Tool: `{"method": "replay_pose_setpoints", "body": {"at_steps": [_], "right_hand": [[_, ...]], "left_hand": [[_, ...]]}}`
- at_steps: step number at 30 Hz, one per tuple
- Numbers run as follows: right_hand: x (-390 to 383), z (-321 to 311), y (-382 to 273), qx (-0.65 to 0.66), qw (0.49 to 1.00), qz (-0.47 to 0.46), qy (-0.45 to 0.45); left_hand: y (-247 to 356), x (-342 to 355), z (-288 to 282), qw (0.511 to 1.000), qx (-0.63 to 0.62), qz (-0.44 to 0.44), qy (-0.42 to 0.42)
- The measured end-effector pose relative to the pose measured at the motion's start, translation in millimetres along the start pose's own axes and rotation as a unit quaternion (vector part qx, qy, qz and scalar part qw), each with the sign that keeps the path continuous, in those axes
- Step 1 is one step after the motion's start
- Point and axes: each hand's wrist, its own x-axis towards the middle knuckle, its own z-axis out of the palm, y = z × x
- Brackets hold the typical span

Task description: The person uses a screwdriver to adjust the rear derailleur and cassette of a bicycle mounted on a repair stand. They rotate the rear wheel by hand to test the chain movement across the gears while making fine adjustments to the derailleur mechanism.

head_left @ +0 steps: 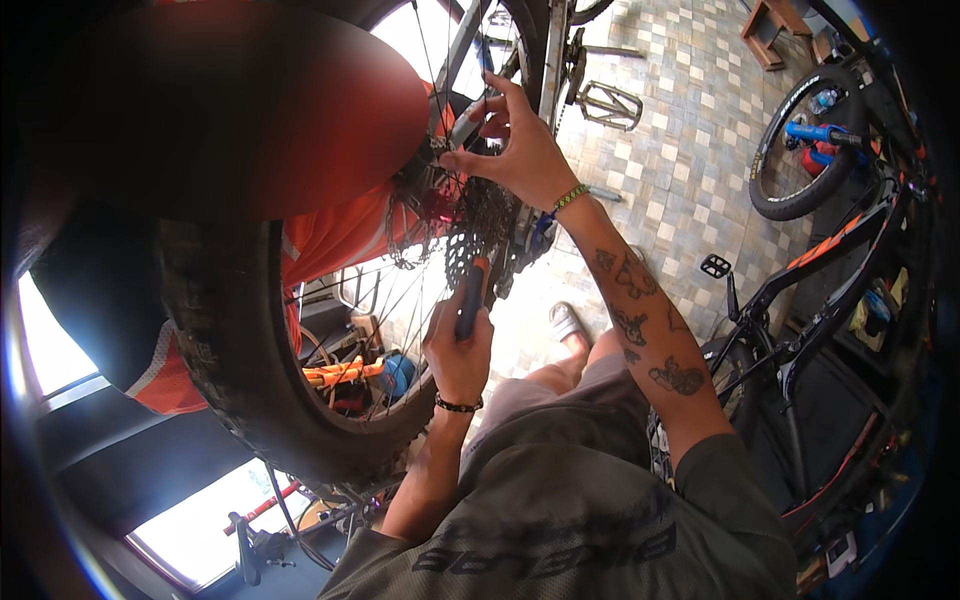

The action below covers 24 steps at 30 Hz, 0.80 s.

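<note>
Tiled floor, upper centre to right of the frame: small rectangular pieces in cream, grey and brown, whitened by glare near the centre. A foot in a pale sandal rests on it right of centre. Wooden furniture stands at upper right; below, a bicycle wheel overlaps the tiles, contact unclear.

A dark, red-tinged blurred oval hides the upper part of the wide, black, knobbly tyre. The far end of the slim dark-and-orange tool is lost against dark metal sprockets. What the thumb of the bare right hand touches is unclear.
</note>
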Motion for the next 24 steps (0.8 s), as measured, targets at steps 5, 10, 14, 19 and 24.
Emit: {"method": "replay_pose_setpoints", "body": {"at_steps": [5, 10, 14, 19, 24], "right_hand": [[0.2, -1.7, 0.8, -0.023, 1.000, 0.002, 0.000], [-0.4, -0.4, -0.4, -0.016, 1.000, -0.004, 0.005], [-6.2, -4.6, -4.9, -0.025, 0.999, 0.017, 0.009], [-59.3, -3.7, -21.3, -0.030, 0.979, -0.086, 0.183], [-190.4, 6.3, -30.5, -0.200, 0.961, -0.156, 0.110]], "left_hand": [[-16.3, -2.5, 4.3, 0.993, -0.087, -0.081, -0.025], [-29.4, 2.3, 10.9, 0.989, -0.027, 0.143, 0.022], [-5.6, -9.7, 0.6, 0.989, -0.106, -0.096, -0.037], [10.9, -22.4, -15.2, 0.975, -0.147, -0.144, -0.082], [40.2, -27.7, -29.1, 0.924, -0.298, -0.178, -0.162]]}}
